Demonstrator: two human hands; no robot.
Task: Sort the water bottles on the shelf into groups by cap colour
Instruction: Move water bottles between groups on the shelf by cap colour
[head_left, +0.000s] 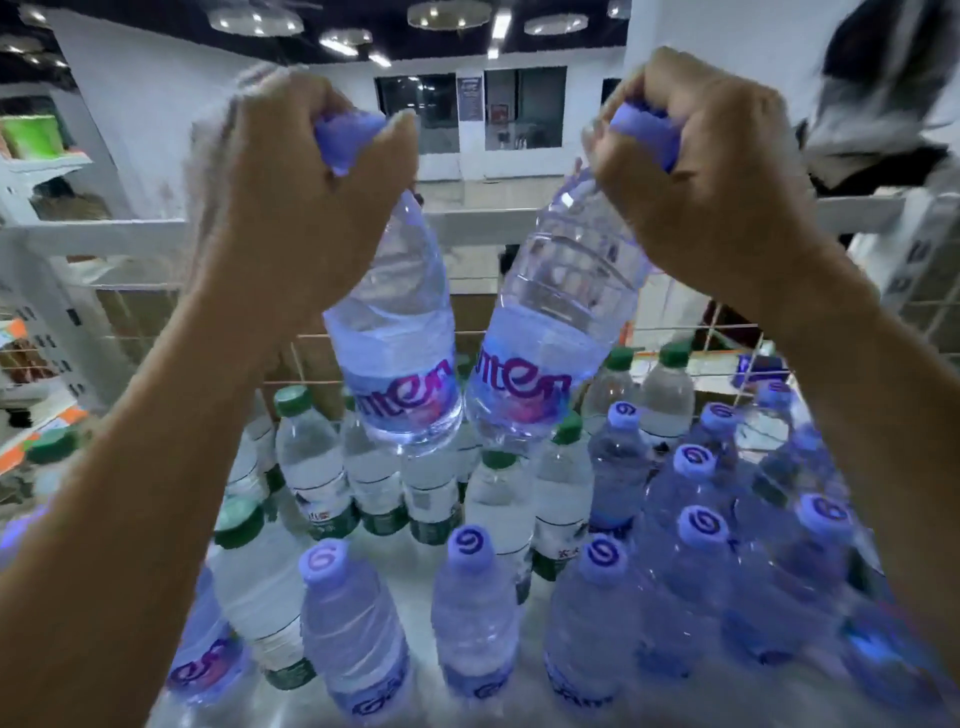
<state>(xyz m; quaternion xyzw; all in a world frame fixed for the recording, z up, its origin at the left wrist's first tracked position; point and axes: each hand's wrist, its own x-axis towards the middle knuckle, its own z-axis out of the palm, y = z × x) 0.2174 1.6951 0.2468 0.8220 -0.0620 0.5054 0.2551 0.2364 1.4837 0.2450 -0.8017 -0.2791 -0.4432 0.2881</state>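
Hands: two; left hand (306, 208) and right hand (711, 192), fingers curled tight round one purple cap each
Held bottles: two, left bottle (395, 332), right bottle (561, 312); clear ribbed plastic; tilted above the shelf (405, 558)
Purple-capped bottles (472, 597): at least nine; shelf front and right
Green-capped bottles (311, 457): at least six; shelf back and left
Room: white walls; round ceiling lamps

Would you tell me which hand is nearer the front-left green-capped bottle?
Left. The left hand is raised above the front-left green-capped bottle; the right hand is raised far to its right.
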